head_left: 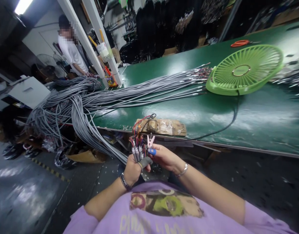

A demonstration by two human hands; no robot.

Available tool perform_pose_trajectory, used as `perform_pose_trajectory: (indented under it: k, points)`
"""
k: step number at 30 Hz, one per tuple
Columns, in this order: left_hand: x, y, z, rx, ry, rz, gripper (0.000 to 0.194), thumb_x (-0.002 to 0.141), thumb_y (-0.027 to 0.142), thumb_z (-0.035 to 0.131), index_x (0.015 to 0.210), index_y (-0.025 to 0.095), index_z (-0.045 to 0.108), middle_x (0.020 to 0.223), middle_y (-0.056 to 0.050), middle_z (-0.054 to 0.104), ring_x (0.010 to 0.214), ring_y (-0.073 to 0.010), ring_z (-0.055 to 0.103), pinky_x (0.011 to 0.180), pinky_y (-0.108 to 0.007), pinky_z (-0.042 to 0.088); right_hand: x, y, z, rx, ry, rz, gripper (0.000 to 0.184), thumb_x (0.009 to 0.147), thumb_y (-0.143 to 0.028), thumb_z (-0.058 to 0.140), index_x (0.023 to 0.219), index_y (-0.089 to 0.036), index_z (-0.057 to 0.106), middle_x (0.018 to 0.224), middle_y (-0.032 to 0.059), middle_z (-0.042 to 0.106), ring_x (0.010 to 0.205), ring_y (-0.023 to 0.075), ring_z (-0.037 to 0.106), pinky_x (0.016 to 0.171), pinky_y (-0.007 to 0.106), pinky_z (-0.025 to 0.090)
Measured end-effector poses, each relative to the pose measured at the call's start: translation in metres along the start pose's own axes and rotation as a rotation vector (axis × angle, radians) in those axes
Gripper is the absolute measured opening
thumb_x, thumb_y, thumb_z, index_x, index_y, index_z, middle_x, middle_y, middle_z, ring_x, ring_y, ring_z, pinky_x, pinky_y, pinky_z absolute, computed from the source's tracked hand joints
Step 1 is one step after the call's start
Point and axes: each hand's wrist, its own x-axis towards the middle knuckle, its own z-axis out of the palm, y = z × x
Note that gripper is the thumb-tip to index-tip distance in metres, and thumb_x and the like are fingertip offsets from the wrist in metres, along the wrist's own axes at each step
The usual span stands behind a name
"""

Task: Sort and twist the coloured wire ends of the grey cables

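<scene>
My left hand is wrapped round a bunch of grey cables, and its thumb wears a grey cover. The cable ends point upward, with thin coloured wires fanned out at the top. Close beside them, my right hand is closed in a pinch, with a blue band on one finger. A pink clip stands right at its fingertips; I cannot tell whether the fingers grip it or a wire. Just beyond, a wooden block with red and black leads lies at the bench edge.
Many long grey cables lie across the green bench and hang over its front edge at left. A green fan with a trailing black cord and orange scissors are at right. Another person stands beyond the white posts.
</scene>
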Motion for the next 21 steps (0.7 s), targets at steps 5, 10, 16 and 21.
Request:
perform_pose_trajectory:
  k: [5, 10, 16, 21]
  points:
    - [-0.001, -0.004, -0.002, 0.045, 0.015, -0.026, 0.042, 0.072, 0.053, 0.07, 0.054, 0.016, 0.065, 0.044, -0.002, 0.06, 0.043, -0.0138, 0.055, 0.05, -0.025, 0.045, 0.001, 0.004, 0.001, -0.017, 0.039, 0.015, 0.036, 0.066, -0.045, 0.078, 0.079, -0.016, 0.06, 0.062, 0.0001, 0.065, 0.045, 0.0155, 0.06, 0.049, 0.03, 0.047]
    - [-0.004, -0.008, -0.003, 0.031, 0.066, 0.013, 0.039, 0.076, 0.05, 0.068, 0.057, 0.016, 0.066, 0.046, -0.002, 0.062, 0.045, -0.0138, 0.056, 0.051, -0.026, 0.046, 0.0, 0.006, 0.0, -0.033, 0.149, 0.02, 0.034, 0.065, -0.042, 0.079, 0.072, -0.016, 0.059, 0.055, -0.0027, 0.059, 0.045, 0.012, 0.053, 0.051, 0.028, 0.042]
    - [-0.007, -0.014, -0.005, 0.0, 0.137, 0.085, 0.034, 0.078, 0.049, 0.066, 0.069, 0.016, 0.07, 0.05, -0.002, 0.064, 0.054, -0.0166, 0.063, 0.055, -0.026, 0.049, 0.0, 0.007, -0.001, -0.062, 0.267, 0.0, 0.041, 0.055, -0.043, 0.085, 0.06, -0.016, 0.054, 0.051, -0.005, 0.052, 0.047, 0.0075, 0.043, 0.052, 0.024, 0.032]
    - [-0.009, -0.018, -0.005, 0.027, 0.187, 0.071, 0.035, 0.077, 0.05, 0.067, 0.07, 0.016, 0.07, 0.052, -0.003, 0.065, 0.055, -0.0176, 0.064, 0.054, -0.027, 0.05, 0.0, 0.011, 0.0, -0.011, 0.249, 0.011, 0.038, 0.057, -0.041, 0.084, 0.061, -0.017, 0.056, 0.052, -0.0045, 0.052, 0.05, 0.0086, 0.043, 0.052, 0.025, 0.032]
